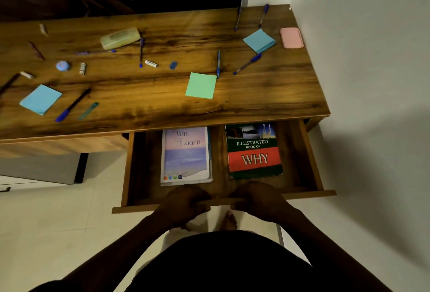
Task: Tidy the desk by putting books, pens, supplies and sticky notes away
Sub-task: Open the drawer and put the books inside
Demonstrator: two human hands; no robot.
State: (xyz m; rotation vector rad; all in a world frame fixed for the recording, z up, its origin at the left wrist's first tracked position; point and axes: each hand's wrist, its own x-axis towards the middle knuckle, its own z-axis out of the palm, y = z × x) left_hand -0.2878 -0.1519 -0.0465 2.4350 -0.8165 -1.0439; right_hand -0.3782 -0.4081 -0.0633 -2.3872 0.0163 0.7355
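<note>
Books: two lay flat inside the open drawer (307,195), apart from each other, the pale book (185,155) in its left half and the "Why" book (254,152) in its right half.
Step in hand: the books looked stowed; the drawer was being handled by its front.
Left undone: pens (218,64), a green sticky note (201,85), blue sticky notes (259,41) and a pencil case (120,37) lay on the table (151,96) beyond the drawer.
Next move: probably loose both grips and reach over the drawer for the small things.
Left hand (186,203): fingers curled over the drawer's front lip, gripping it left of centre.
Right hand (258,198): gripped the same lip, right of centre.
Arms: both stretched forward and down, converging on the drawer's front.
</note>
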